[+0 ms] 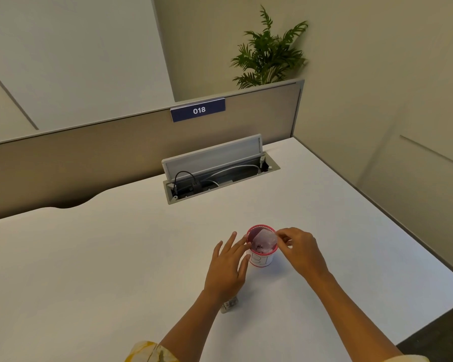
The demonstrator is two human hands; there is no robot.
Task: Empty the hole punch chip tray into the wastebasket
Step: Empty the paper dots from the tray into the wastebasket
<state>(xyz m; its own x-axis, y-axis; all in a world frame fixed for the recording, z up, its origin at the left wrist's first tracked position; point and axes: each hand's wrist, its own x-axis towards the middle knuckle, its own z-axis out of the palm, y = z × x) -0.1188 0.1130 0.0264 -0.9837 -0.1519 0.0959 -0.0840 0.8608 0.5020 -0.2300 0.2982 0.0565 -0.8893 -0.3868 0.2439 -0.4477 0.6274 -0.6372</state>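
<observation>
A small white wastebasket with a pink rim (261, 259) stands on the white desk (115, 257). Tilted over its mouth is a translucent chip tray (266, 240), pinched at its right edge by the fingers of my right hand (300, 248). Dark paper chips lie inside the basket below the tray. My left hand (226, 267) is spread open, its fingertips touching the basket's left side. A small metal hole punch (229, 305) lies on the desk behind my left wrist, mostly hidden.
An open cable box with a raised grey lid (215, 159) is set into the desk at the back. A beige partition with a blue "018" label (198, 110) stands behind it. The desk's right edge (403, 226) drops to the floor.
</observation>
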